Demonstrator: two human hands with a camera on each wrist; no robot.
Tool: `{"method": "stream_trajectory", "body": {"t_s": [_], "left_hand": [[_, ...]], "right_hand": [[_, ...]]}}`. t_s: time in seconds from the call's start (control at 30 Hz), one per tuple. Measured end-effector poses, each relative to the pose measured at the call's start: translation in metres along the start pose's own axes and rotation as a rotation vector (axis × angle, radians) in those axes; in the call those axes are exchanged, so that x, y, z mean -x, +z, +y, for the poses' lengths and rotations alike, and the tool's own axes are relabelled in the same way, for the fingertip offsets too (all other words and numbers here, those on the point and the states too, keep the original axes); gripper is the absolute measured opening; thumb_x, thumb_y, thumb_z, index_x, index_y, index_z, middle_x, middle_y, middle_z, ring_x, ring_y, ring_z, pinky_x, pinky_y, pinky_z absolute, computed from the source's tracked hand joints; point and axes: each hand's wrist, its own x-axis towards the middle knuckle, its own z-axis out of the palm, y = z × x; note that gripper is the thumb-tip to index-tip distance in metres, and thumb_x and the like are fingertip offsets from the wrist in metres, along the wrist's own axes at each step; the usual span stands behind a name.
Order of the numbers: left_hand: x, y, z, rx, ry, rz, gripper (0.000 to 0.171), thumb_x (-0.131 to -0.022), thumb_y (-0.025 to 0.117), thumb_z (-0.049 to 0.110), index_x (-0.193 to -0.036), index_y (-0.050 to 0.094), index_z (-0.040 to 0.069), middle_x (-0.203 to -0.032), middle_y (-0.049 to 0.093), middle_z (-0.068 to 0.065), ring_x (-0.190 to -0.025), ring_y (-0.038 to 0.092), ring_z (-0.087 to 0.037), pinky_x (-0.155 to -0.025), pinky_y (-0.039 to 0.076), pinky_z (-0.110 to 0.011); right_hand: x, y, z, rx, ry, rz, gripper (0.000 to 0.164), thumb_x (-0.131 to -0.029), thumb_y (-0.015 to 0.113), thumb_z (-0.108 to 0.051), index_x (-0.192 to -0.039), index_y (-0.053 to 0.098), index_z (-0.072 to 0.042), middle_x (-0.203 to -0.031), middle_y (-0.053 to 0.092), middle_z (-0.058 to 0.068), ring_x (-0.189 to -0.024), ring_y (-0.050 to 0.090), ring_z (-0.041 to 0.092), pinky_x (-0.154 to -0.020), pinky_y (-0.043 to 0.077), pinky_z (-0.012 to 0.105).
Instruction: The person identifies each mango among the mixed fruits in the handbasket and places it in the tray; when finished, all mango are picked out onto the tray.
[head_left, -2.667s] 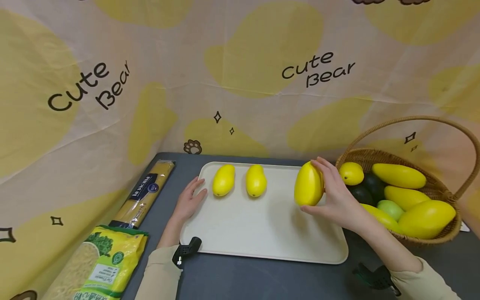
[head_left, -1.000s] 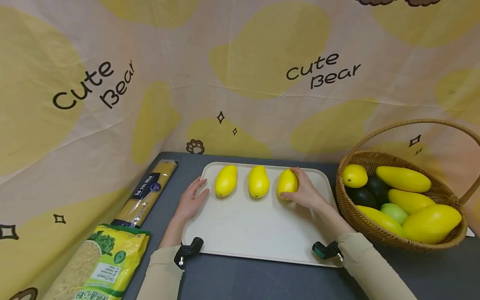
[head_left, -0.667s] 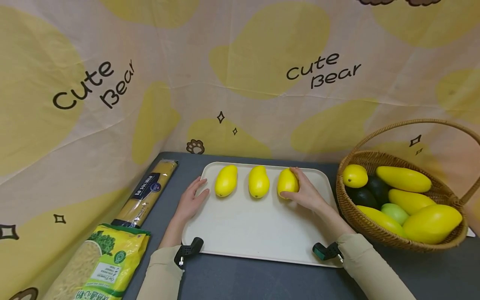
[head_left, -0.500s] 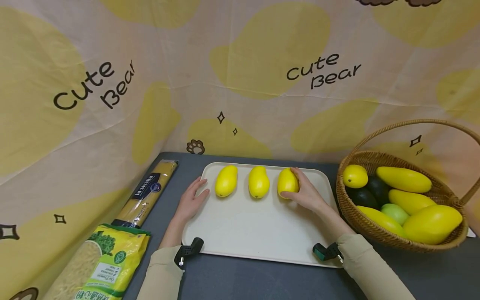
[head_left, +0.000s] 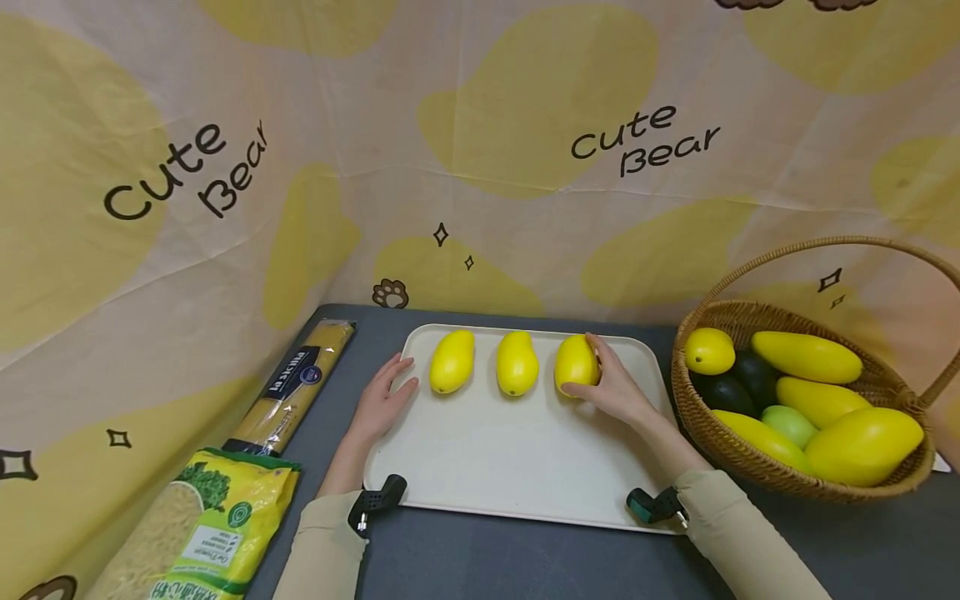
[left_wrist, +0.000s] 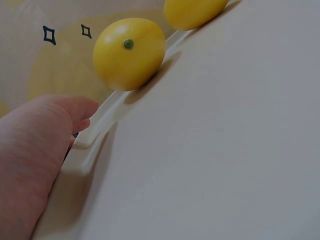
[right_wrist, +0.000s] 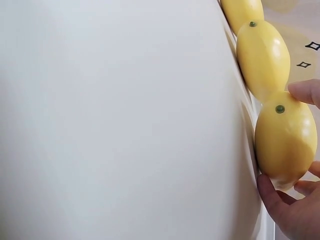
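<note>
Right hand (head_left: 617,390) grips the rightmost yellow fruit (head_left: 574,367), thumb at its near end, fingers at the far end; it's near the far edge of my white tray (head_left: 517,458). Left hand (head_left: 379,406) relaxed, fingers at the tray's left rim. Both angle inward.

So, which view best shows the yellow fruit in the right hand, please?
The right wrist view: the yellow fruit appears largest there, green tip visible. The head view shows it smaller, partly covered by the right hand; the left wrist misses it.
</note>
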Motion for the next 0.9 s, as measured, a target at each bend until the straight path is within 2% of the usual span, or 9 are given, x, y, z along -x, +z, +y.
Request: {"method": "stream_trajectory", "body": {"t_s": [0.3, 0.9], "left_hand": [[-0.0001, 0.0, 0.0009, 0.001, -0.009, 0.002, 0.048, -0.1, 0.054, 0.027, -0.145, 0.046, 0.009, -0.16, 0.024, -0.008, -0.146, 0.019, -0.031, -0.115, 0.021, -0.052], [-0.0006, 0.0001, -0.0012, -0.015, 0.002, 0.0, 0.048, -0.101, 0.054, 0.026, -0.145, 0.046, 0.008, -0.159, 0.025, -0.009, -0.146, 0.021, -0.032, -0.115, 0.021, -0.052]], "right_hand": [[-0.0001, 0.0002, 0.0007, -0.033, -0.043, 0.006, 0.095, -0.081, 0.079, -0.023, -0.151, 0.02, 0.001, -0.153, 0.023, 0.025, -0.137, 0.031, 0.044, -0.109, 0.032, 0.055], [0.0019, -0.0002, 0.0015, -0.037, -0.052, 0.015, 0.092, -0.081, 0.079, -0.02, -0.15, 0.022, 0.003, -0.151, 0.023, 0.027, -0.137, 0.029, 0.044, -0.108, 0.034, 0.055]]}}
